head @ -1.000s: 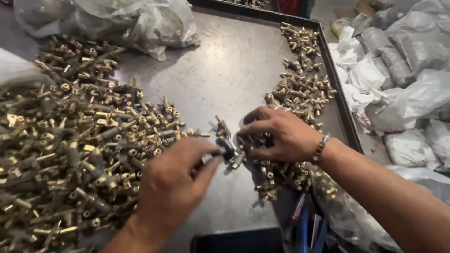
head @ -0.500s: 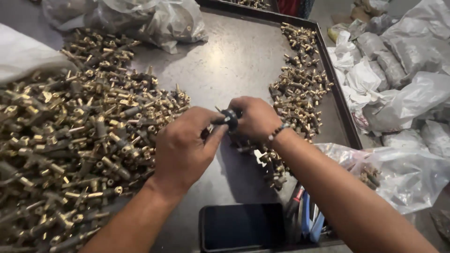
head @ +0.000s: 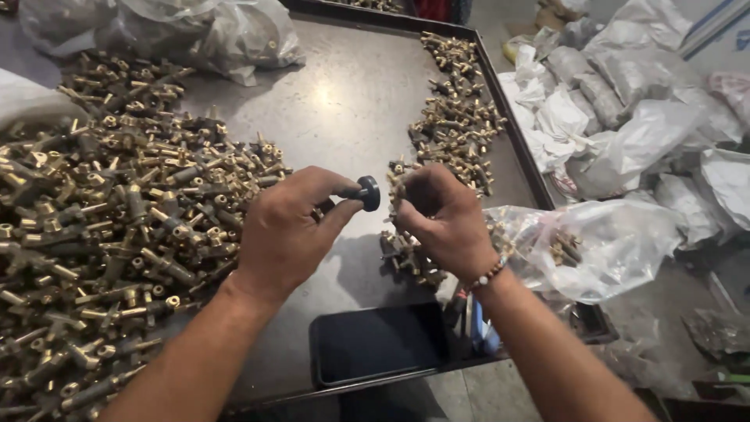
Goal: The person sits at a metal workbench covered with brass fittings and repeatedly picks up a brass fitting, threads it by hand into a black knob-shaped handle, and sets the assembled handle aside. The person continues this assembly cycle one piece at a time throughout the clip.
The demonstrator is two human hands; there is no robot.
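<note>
Left hand (head: 291, 233) pinches black knob (head: 369, 192), perhaps threaded.

Brass fittings (head: 117, 227), left of frame: yellow metal, dull sheen, some tarnished grey. Bench (head: 351, 109): dark sheet metal, smooth, soft glare upper centre. Black knob (head: 369, 192): matt, plastic-looking. Bags (head: 617, 242), right: thin clear plastic, crinkled, glossy. Phone (head: 379, 341), bottom: glossy black glass.

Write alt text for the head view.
Left hand pinches a small black round knob beside the right hand, which grips a small brass fitting, above a dark metal tray holding a large heap of brass fittings.
</note>
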